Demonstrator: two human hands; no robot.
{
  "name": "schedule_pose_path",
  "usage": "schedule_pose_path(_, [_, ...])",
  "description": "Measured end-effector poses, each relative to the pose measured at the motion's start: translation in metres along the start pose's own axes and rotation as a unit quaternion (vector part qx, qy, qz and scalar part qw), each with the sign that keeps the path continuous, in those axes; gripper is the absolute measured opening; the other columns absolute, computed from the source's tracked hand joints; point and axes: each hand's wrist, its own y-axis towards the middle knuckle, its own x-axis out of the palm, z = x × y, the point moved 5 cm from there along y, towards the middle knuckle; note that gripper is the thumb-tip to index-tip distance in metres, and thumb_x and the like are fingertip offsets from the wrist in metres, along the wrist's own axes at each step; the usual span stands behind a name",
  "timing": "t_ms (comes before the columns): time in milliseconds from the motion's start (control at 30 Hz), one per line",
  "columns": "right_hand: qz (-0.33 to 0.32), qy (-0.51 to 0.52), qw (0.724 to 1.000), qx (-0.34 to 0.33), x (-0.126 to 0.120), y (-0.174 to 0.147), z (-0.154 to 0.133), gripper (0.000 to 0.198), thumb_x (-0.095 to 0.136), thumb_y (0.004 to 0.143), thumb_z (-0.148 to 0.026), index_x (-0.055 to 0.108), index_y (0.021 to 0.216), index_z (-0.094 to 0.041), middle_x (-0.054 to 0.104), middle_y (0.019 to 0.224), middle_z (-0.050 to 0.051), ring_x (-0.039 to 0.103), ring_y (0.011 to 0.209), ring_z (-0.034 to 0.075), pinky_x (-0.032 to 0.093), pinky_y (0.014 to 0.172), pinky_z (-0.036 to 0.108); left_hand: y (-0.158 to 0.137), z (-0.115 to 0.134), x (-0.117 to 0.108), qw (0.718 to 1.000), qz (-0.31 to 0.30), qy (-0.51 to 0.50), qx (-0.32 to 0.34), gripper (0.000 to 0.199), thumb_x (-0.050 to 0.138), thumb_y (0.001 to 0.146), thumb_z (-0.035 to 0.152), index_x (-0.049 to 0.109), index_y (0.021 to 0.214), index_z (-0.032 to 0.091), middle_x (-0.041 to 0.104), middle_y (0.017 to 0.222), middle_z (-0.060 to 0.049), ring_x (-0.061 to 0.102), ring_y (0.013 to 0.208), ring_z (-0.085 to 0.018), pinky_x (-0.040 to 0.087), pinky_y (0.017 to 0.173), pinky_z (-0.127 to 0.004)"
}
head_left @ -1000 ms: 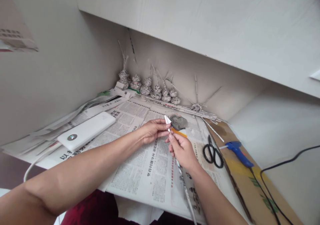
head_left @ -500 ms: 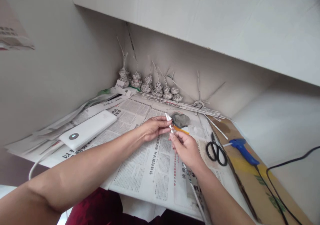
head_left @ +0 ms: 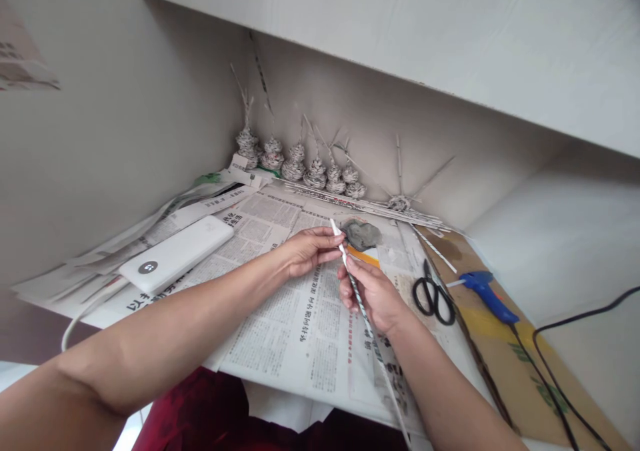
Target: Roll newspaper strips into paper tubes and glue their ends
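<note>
Over the middle of the newspaper-covered table, a thin rolled newspaper tube [head_left: 371, 331] runs from my hands down toward the front edge. My left hand [head_left: 315, 251] pinches its white upper end between thumb and fingers. Just below, my right hand [head_left: 373, 292] is closed on the printed shaft, thumb pressed against it, with the lower fingers curled. The tube's tip points up and slightly left. Behind my fingers lies a dark grey picture on the newspaper [head_left: 361, 235], with an orange strip partly hidden by my right hand.
Several woven paper gourds [head_left: 293, 162] line the back wall beside a spoked woven piece [head_left: 399, 202]. Loose paper tubes [head_left: 370, 209] lie before them. Black scissors [head_left: 433, 297] and a blue glue gun [head_left: 487, 296] with a cord rest right, on cardboard [head_left: 495, 344]. A white power bank [head_left: 177, 252] lies left.
My right hand has turned and opened its grip slightly, so the shaft now shows along its fingers. The tube's white top looks more tightly wrapped. My left hand stays nearly in place.
</note>
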Motion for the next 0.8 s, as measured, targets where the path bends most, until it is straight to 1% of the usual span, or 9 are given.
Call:
schedule_pose_path(67, [0.038, -0.052, 0.998, -0.029, -0.004, -0.001, -0.003, 0.038, 0.057, 0.079, -0.056, 0.057, 0.076, -0.018, 0.052, 0.053, -0.003, 0.048, 0.041, 0.008, 0.028, 0.038, 0.02, 0.0, 0.0, 0.0, 1.0, 0.0, -0.002, 0.005, 0.008, 0.063, 0.076, 0.002, 0.065, 0.081, 0.009, 0.067, 0.078, -0.007, 0.067, 0.07, -0.012, 0.056, 0.064, -0.018])
schedule_pose_path(133, [0.048, -0.05, 0.997, -0.031, -0.005, -0.001, -0.004, 0.038, 0.057, 0.079, -0.056, 0.055, 0.074, -0.018, 0.051, 0.052, -0.003, 0.046, 0.04, 0.008, 0.027, 0.038, 0.02, 0.0, 0.0, -0.001, 1.0, 0.002, -0.004, 0.007, 0.008, 0.064, 0.076, 0.002, 0.065, 0.08, 0.01, 0.067, 0.077, -0.007, 0.067, 0.07, -0.012, 0.056, 0.064, -0.018])
schedule_pose_path(333, [-0.043, 0.112, 0.992, 0.048, 0.007, -0.001, -0.002, 0.033, 0.059, 0.078, -0.049, 0.045, 0.069, -0.021, 0.039, 0.046, -0.007, 0.035, 0.036, 0.007, 0.022, 0.037, 0.021, 0.0, 0.001, 0.0, 1.0, -0.01, 0.001, 0.002, 0.009, 0.067, 0.074, 0.004, 0.066, 0.08, 0.01, 0.067, 0.079, -0.006, 0.067, 0.07, -0.012, 0.056, 0.062, -0.018])
schedule_pose_path(400, [-0.061, 0.127, 0.988, 0.059, 0.01, -0.002, -0.002, 0.034, 0.058, 0.078, -0.049, 0.043, 0.068, -0.021, 0.038, 0.046, -0.008, 0.033, 0.036, 0.007, 0.022, 0.037, 0.021, 0.001, 0.002, 0.0, 1.0, -0.014, 0.003, 0.004, 0.008, 0.067, 0.075, 0.005, 0.066, 0.079, 0.01, 0.067, 0.078, -0.005, 0.067, 0.069, -0.012, 0.056, 0.063, -0.018])
schedule_pose_path(467, [-0.047, 0.078, 0.995, 0.043, 0.008, -0.002, -0.002, 0.035, 0.056, 0.079, -0.053, 0.046, 0.07, -0.021, 0.043, 0.048, -0.006, 0.038, 0.037, 0.008, 0.024, 0.036, 0.021, 0.001, 0.002, -0.002, 1.0, -0.011, 0.002, 0.003, 0.007, 0.066, 0.075, 0.004, 0.065, 0.077, 0.011, 0.066, 0.075, -0.005, 0.066, 0.067, -0.011, 0.056, 0.063, -0.017])
schedule_pose_path(533, [0.002, -0.024, 1.0, -0.01, 0.003, -0.002, -0.005, 0.036, 0.056, 0.079, -0.055, 0.052, 0.074, -0.02, 0.05, 0.051, -0.004, 0.045, 0.04, 0.009, 0.026, 0.037, 0.02, 0.002, 0.002, -0.003, 1.0, -0.007, 0.001, 0.004, 0.007, 0.066, 0.075, 0.004, 0.065, 0.076, 0.011, 0.066, 0.074, -0.004, 0.066, 0.067, -0.011, 0.056, 0.063, -0.018])
schedule_pose_path(633, [0.055, -0.131, 0.987, -0.075, -0.002, -0.004, -0.01, 0.037, 0.056, 0.08, -0.055, 0.057, 0.075, -0.018, 0.052, 0.052, -0.004, 0.047, 0.04, 0.008, 0.029, 0.039, 0.02, 0.002, 0.002, -0.003, 1.0, -0.003, 0.002, 0.008, 0.007, 0.066, 0.075, 0.004, 0.065, 0.075, 0.011, 0.066, 0.073, -0.005, 0.066, 0.068, -0.011, 0.056, 0.064, -0.018])
schedule_pose_path(700, [0.048, -0.119, 0.99, -0.064, -0.001, -0.003, -0.008, 0.037, 0.054, 0.082, -0.055, 0.056, 0.075, -0.018, 0.051, 0.05, -0.004, 0.045, 0.038, 0.008, 0.028, 0.038, 0.02, 0.001, 0.003, -0.003, 1.0, -0.003, 0.003, 0.009, 0.007, 0.066, 0.075, 0.004, 0.065, 0.075, 0.011, 0.066, 0.073, -0.004, 0.065, 0.068, -0.011, 0.056, 0.063, -0.018])
schedule_pose_path(800, [0.007, -0.026, 0.999, -0.028, 0.003, -0.003, -0.004, 0.036, 0.055, 0.081, -0.054, 0.054, 0.074, -0.019, 0.047, 0.046, -0.005, 0.043, 0.036, 0.008, 0.026, 0.036, 0.02, 0.0, 0.003, -0.002, 1.0, -0.002, 0.0, 0.009, 0.007, 0.066, 0.075, 0.004, 0.066, 0.076, 0.011, 0.066, 0.074, -0.004, 0.065, 0.067, -0.011, 0.056, 0.063, -0.017])
